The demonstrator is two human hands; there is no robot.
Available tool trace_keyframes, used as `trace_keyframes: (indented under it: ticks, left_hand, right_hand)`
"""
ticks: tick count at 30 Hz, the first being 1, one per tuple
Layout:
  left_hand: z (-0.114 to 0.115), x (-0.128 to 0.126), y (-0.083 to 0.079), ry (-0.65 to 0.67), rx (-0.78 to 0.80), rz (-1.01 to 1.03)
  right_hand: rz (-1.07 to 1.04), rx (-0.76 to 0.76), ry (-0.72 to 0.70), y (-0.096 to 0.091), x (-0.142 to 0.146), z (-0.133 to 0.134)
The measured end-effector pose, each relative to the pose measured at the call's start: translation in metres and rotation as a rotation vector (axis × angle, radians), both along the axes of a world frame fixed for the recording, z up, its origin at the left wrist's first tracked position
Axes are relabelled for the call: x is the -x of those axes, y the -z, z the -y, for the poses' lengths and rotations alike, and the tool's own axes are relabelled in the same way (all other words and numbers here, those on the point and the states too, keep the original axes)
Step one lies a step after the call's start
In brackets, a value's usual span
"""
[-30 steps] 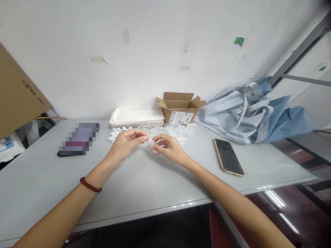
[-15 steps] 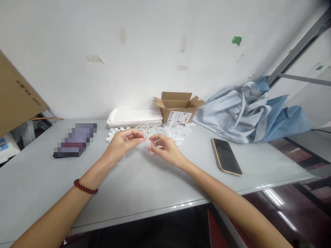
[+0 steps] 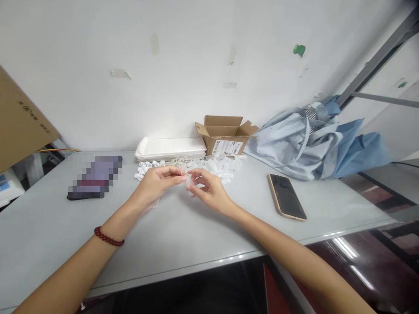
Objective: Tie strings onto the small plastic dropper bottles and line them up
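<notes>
My right hand (image 3: 211, 190) holds a small clear plastic tube (image 3: 189, 181) between thumb and fingers. My left hand (image 3: 159, 182) is pinched at the tube's upper end; whatever lies between its fingertips is too small to name. Just beyond the fingers is a tangle of pale string (image 3: 181, 162). Several small white caps (image 3: 144, 166) are scattered behind my left hand. A heap of clear plastic tubes (image 3: 218, 165) lies behind my right hand. Partly hidden by my left forearm, a flat clear piece (image 3: 155, 203) rests on the table.
Against the wall stand a stack of white trays or sheets (image 3: 170, 149) and an open cardboard box (image 3: 225, 141). A phone (image 3: 288, 197) lies at the right, near a blue cloth bag (image 3: 294, 144). A blurred-out dark object (image 3: 96, 176) lies on the grey table (image 3: 183, 244) at left.
My left fingertips have shifted slightly right, closer to my right hand at the tube's upper end. My right hand stays nearly in place, and the objects on the table have not moved.
</notes>
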State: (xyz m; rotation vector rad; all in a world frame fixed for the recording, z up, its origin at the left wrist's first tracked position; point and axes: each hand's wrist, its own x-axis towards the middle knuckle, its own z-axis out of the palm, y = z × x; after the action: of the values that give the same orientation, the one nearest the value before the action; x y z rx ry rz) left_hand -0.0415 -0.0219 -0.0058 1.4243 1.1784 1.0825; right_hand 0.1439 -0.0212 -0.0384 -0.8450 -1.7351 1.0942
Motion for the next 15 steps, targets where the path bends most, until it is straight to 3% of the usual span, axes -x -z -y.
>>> trace_keyframes:
  ticks: [8,12,15]
  left_hand:
    - [-0.0015,0.0067,-0.0018,0.070,0.104,0.019]
    - [-0.0015,0.0031,-0.0004,0.046,0.058,-0.051]
    - [0.0006,-0.0002,-0.0004,-0.021,-0.056,-0.212]
  right_hand:
    - [0.041,-0.043,0.019,0.0040,0.0016,0.0029]
    - [0.041,-0.027,0.010,0.0041,0.0028,0.0026]
    - [0.000,0.026,0.052,0.0030,0.0035,0.0008]
